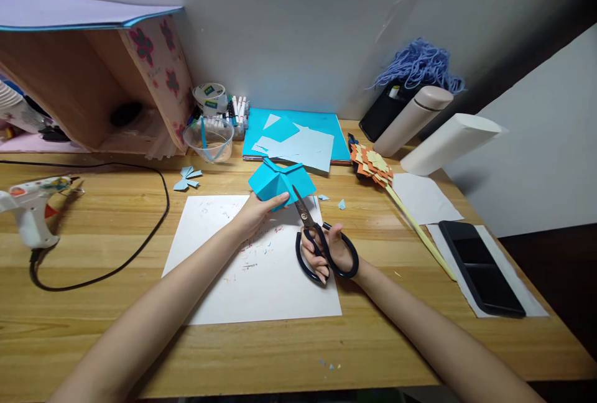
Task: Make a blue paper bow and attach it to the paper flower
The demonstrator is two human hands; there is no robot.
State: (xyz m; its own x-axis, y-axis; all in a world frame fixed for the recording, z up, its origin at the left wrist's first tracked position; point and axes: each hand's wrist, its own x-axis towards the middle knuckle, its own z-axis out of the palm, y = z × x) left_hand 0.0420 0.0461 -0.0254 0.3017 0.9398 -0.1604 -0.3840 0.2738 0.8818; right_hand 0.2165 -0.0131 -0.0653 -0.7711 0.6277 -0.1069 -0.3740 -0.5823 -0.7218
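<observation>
Between the thumb and fingers of my left hand (258, 213) is a folded piece of blue paper (275, 182), creased down its middle with a narrow fold along the top. My right hand (329, 250) grips black-handled scissors (305, 211) by their loops. Their blades point up and left, the tips at the right part of the blue paper. Both hands are above a white sheet (209, 291) with small coloured marks. Small blue paper scraps (342, 204) lie just right of the blue paper.
A glue gun (35, 210) with a looping black cord is at left, near a blue paper bow (188, 178). Behind are a plastic cup (209, 140), markers and blue sheets (321, 122). At right are a paper flower (372, 163), a thermos (413, 120) and a phone (482, 269).
</observation>
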